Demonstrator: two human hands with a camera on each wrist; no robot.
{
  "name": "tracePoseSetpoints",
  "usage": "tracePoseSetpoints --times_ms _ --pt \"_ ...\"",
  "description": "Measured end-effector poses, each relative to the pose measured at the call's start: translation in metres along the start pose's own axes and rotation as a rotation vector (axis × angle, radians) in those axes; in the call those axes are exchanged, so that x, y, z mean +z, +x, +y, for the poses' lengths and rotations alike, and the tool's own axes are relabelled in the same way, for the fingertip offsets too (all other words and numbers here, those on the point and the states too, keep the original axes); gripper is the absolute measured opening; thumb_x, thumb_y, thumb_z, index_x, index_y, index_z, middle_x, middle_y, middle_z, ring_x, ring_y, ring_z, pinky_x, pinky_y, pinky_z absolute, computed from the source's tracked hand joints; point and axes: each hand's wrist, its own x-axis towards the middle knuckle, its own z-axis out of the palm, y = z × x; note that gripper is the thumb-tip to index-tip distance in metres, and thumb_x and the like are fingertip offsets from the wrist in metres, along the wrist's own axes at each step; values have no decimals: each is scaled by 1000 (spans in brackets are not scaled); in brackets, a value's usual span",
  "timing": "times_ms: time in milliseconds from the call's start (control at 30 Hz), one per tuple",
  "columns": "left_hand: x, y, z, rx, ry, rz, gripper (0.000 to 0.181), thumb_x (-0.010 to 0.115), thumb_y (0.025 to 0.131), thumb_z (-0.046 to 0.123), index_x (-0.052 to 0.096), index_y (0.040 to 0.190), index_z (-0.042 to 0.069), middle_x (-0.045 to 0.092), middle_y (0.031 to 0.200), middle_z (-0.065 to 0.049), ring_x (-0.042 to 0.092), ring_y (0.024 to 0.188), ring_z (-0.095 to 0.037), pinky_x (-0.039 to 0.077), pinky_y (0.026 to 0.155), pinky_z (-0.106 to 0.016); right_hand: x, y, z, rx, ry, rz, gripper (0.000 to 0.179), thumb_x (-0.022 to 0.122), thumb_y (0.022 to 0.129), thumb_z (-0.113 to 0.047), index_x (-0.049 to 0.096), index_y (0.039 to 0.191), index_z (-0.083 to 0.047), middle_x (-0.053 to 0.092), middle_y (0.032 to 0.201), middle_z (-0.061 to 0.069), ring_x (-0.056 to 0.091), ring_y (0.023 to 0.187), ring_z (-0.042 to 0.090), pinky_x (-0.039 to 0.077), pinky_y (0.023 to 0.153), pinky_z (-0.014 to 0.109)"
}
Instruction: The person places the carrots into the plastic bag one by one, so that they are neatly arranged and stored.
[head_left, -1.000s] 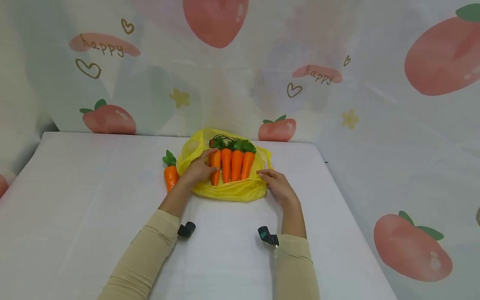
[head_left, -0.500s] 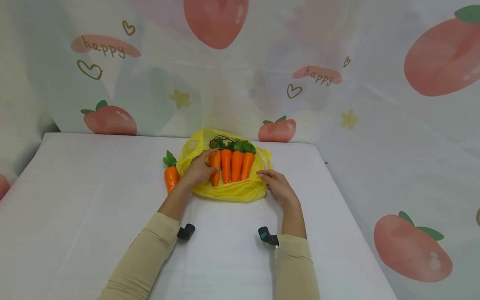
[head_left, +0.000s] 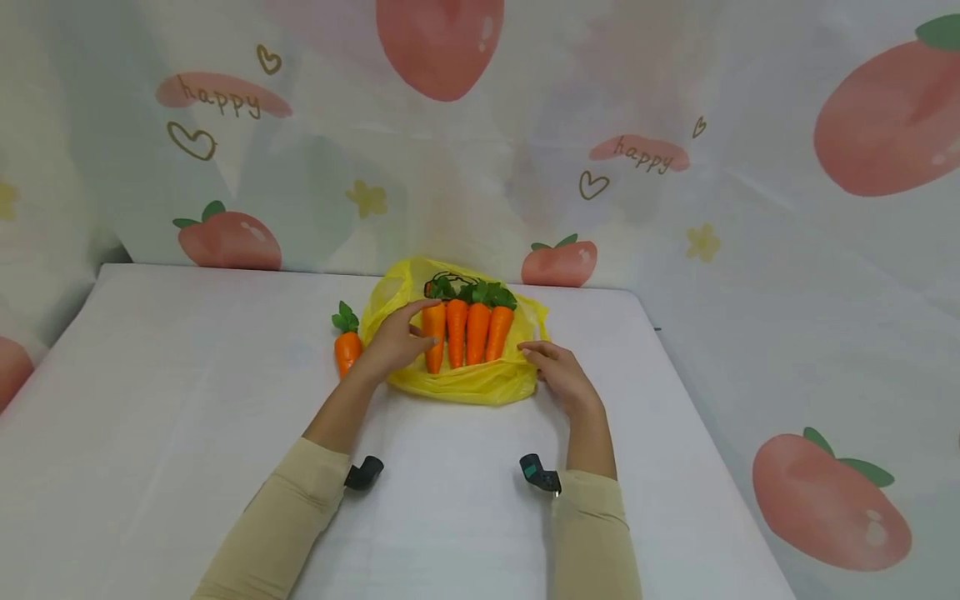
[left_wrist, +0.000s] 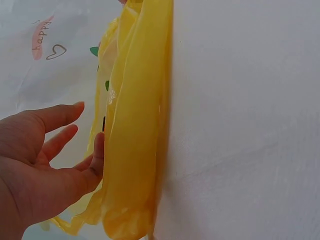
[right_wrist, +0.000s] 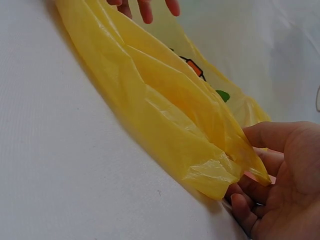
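Several orange carrots with green tops lie side by side in the mouth of a yellow plastic bag (head_left: 480,387). At the leftmost carrot (head_left: 434,333) in the bag is my left hand (head_left: 396,340), its thumb and fingers spread apart. The left wrist view shows this left hand (left_wrist: 45,160) inside the bag's opening, gripping nothing. My right hand (head_left: 561,371) holds the bag's right edge; in the right wrist view its fingers pinch the yellow plastic (right_wrist: 215,175). Another carrot (head_left: 347,350) lies on the table left of the bag, its lower end hidden by my left wrist.
The bag sits near the back edge of a white-covered table (head_left: 225,400). A printed cloth wall (head_left: 465,175) with peaches and "happy" lettering rises directly behind. Small black wrist cameras stick out from both cuffs.
My left hand has eased slightly left and back from the leftmost carrot in the bag. The right hand stays at the bag's edge. The head view has shifted slightly.
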Motion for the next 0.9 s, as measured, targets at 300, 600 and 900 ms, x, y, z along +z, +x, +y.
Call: tracePoseSetpoints --times_ms 300,600,900 --pt "-4 -12 5 9 -18 -23 64 71 99 9 48 156 27 45 154 -9 55 118 -29 54 81 -36 0 -2 -1 0 6 -4 36 58 107 -28 66 134 -6 55 138 8 51 106 22 43 87 31" --pt "-8 -27 6 88 -46 -68 64 71 99 7 48 156 20 39 159 -7 58 119 -30 56 84 -35 -1 -1 -2 6 -8 -7 37 58 107 -31 66 135 -7 53 142 8 49 111 24 42 91 32" --pt "-16 -45 -5 62 -43 -78 61 71 99 10 49 155 19 41 158 -14 58 117 -32 56 84 -38 0 -2 -1 -1 -5 -6 37 58 107 -29 66 135 -6 53 143 9 50 110 23 42 92 33"
